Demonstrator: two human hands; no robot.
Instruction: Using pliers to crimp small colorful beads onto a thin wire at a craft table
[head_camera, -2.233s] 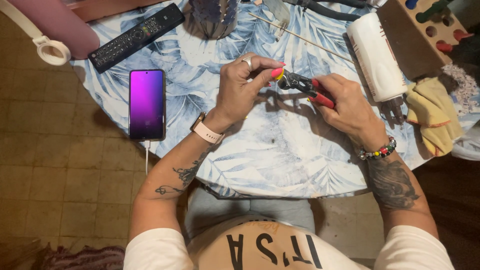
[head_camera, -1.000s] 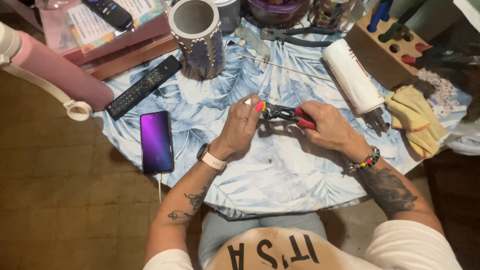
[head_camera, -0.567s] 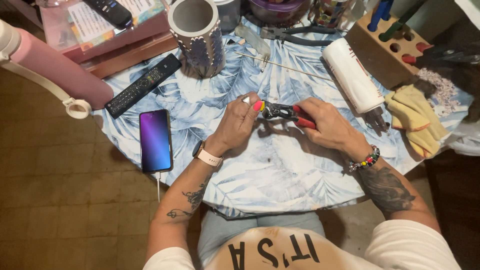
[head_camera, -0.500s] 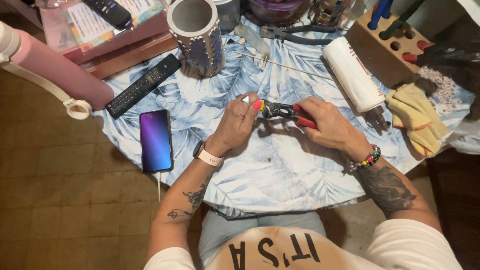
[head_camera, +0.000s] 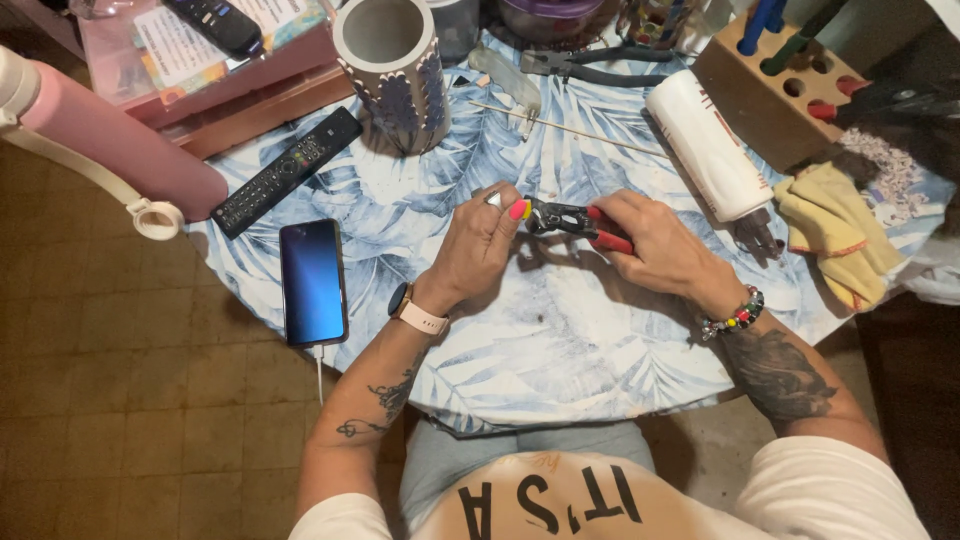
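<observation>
Over leaf-print cloth (head_camera: 560, 330), right hand (head_camera: 655, 250) grip wrapped round red-handled metal pliers (head_camera: 575, 220), left hand (head_camera: 480, 245) fingertips pinched at their tip

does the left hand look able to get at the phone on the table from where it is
Probably yes. The left hand is busy at the nose of the red-handled pliers, but only bare tablecloth lies between it and the phone; it would have to let go first.

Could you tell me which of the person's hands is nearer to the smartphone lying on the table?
The left. The left hand works just right of the smartphone, pinching at the tip of the red-handled pliers. The right hand grips the pliers' handles farther right, beyond the left hand.
</observation>
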